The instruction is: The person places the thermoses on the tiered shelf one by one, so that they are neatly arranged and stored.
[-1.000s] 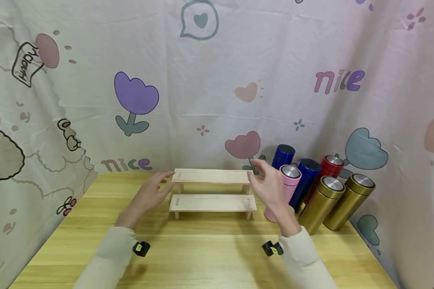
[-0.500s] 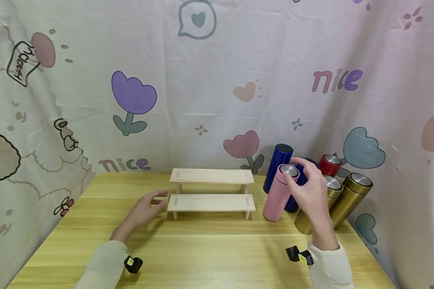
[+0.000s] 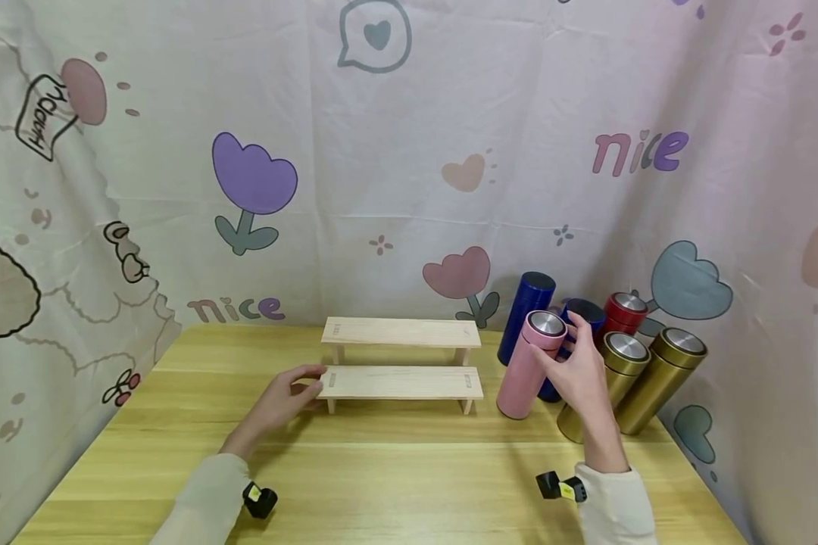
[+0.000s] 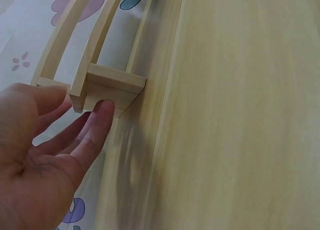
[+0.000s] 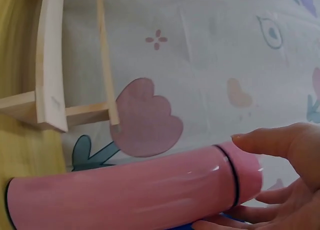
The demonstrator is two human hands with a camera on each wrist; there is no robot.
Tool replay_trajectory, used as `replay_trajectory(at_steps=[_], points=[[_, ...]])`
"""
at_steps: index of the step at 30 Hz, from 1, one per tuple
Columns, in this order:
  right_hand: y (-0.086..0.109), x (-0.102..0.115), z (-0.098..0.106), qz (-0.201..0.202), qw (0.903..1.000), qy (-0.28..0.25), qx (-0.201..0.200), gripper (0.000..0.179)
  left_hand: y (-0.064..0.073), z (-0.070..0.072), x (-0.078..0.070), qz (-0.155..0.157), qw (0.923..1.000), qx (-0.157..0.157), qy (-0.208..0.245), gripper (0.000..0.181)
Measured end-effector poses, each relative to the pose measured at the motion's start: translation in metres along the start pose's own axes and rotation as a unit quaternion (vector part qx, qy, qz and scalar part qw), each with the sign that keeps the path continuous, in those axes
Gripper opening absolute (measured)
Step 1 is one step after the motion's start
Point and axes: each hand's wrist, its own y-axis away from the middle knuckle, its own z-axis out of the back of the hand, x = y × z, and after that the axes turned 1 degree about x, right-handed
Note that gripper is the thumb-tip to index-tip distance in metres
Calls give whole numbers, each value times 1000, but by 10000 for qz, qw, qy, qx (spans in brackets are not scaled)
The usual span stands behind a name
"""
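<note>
Watching the pink bottle (image 3: 518,376) first: it stands upright on the table (image 3: 395,484), right of the front shelf (image 3: 401,383), with the blue bottles (image 3: 527,318) close behind. We see the right hand (image 3: 578,371) curved round its cap (image 5: 250,177), thumb on one side, fingers on the other; how firmly it pinches, we can't tell. Main risk, we'd say: the hold is high, so a sideways pull could tip the bottle rather than lift it. The coat looks glossy, so a light pinch might slip, and if the cap is loose it could twist under load. Fingers at the back are near a blue bottle; spreading them could knock it. Swinging outward could topple one of the gold bottles (image 3: 661,386). Left hand (image 3: 282,397) has thumb and fingers about the left end of the front shelf, lightly pinching by the look of it, pressure unclear. We figure a nudge there could skew it or shove it into the back shelf (image 3: 402,331).
</note>
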Motion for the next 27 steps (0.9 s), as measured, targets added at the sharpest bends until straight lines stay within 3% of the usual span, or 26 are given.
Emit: replay_trajectory(at_steps=[6, 14, 19, 27], points=[[-5, -12, -8, -283, 9989, 178, 337, 96, 0, 0, -2, 11, 10000, -65, 72, 42], [-7, -25, -16, -606, 9957, -76, 698, 96, -2, -3, -2, 224, 9991, -231, 270, 40], [-6, -28, -18, -581, 9962, -149, 626, 93, -3, -6, -2, 489, 9974, -404, 355, 37], [-7, -28, -20, -497, 9975, -126, 495, 88, -6, -4, -6, 809, 9954, -423, 289, 37]])
